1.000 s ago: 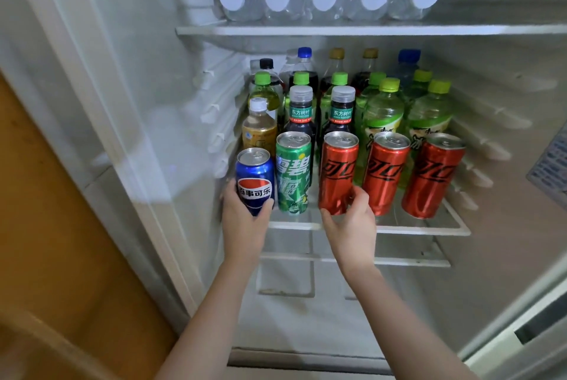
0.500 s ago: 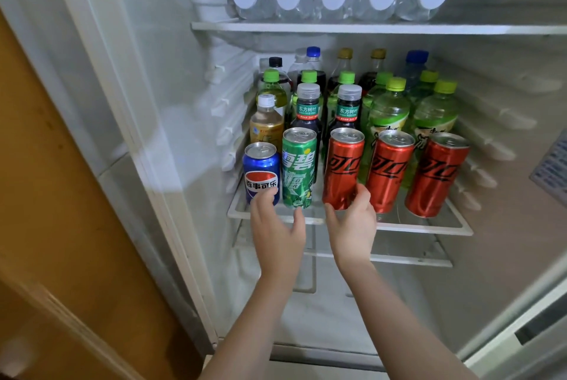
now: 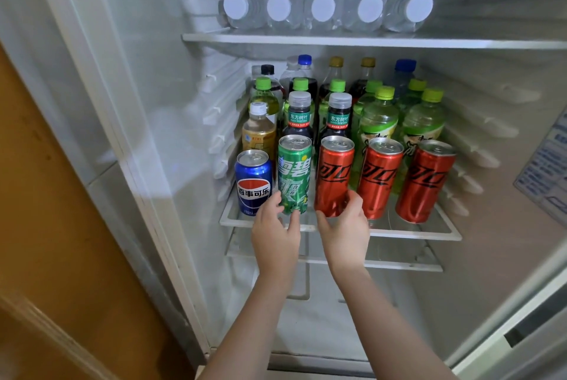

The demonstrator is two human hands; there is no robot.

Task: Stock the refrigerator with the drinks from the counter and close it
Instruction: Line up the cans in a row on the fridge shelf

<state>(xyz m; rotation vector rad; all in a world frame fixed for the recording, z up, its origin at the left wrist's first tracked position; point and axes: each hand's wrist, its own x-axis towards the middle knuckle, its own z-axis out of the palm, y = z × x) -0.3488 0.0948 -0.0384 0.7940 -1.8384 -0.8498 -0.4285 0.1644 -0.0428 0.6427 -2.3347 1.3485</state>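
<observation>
On the middle shelf (image 3: 414, 233) of the open refrigerator, a front row of cans stands upright: a blue Pepsi can (image 3: 253, 183), a green Sprite can (image 3: 294, 171) and three red cola cans. My left hand (image 3: 276, 235) wraps thumb and fingers around the base of the green can. My right hand (image 3: 345, 226) holds the base of the leftmost red can (image 3: 334, 171) the same way. The other two red cans (image 3: 380, 177) (image 3: 426, 180) stand free to the right. Behind the cans are several green-capped and dark bottles (image 3: 379, 121).
Several water bottles (image 3: 322, 8) lie on their sides on the top shelf (image 3: 368, 41). A lower shelf (image 3: 383, 264) sits below my hands. The refrigerator door (image 3: 521, 333) hangs open at the lower right. An orange wall (image 3: 46, 195) is on the left.
My left hand set the blue can on the shelf's left end, let go and moved right onto the green can. My right hand stayed at the leftmost red can.
</observation>
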